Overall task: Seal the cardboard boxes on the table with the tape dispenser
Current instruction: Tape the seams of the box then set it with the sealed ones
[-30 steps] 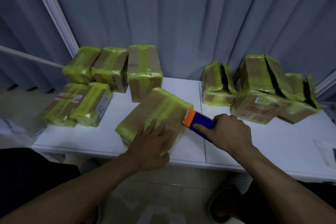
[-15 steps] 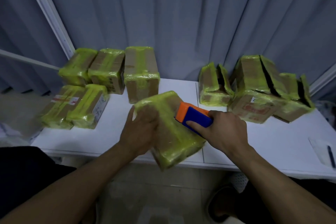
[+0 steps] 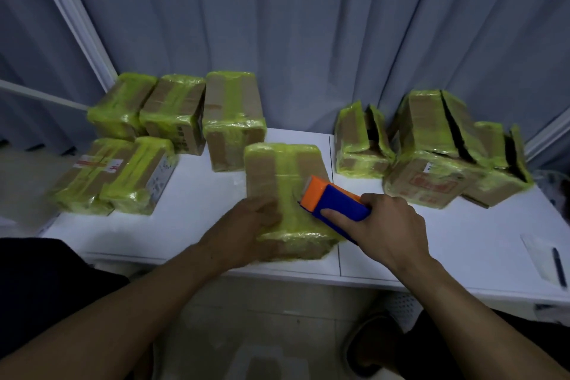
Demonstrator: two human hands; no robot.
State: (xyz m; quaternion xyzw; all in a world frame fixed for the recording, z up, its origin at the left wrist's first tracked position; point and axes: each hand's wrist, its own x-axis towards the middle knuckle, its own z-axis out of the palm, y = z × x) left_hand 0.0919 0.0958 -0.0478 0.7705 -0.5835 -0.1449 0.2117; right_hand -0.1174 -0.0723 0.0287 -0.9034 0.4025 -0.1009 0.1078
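A cardboard box wrapped in yellow-green tape lies flat near the front edge of the white table. My left hand grips its near left corner. My right hand holds the blue and orange tape dispenser, whose orange end rests on the box's top right. Several taped boxes stand at the back left. Three boxes with split-open tops stand at the back right.
Grey curtains hang right behind the table. A pen lies on a white sheet at the table's right front edge. A table seam runs under the box's right side. Below the table edge are the floor and a dark shoe.
The box has been turned from a slant to lie lengthwise away from me and flat on the table. My left hand shifted to its near left corner. The dispenser now sits on the box's top.
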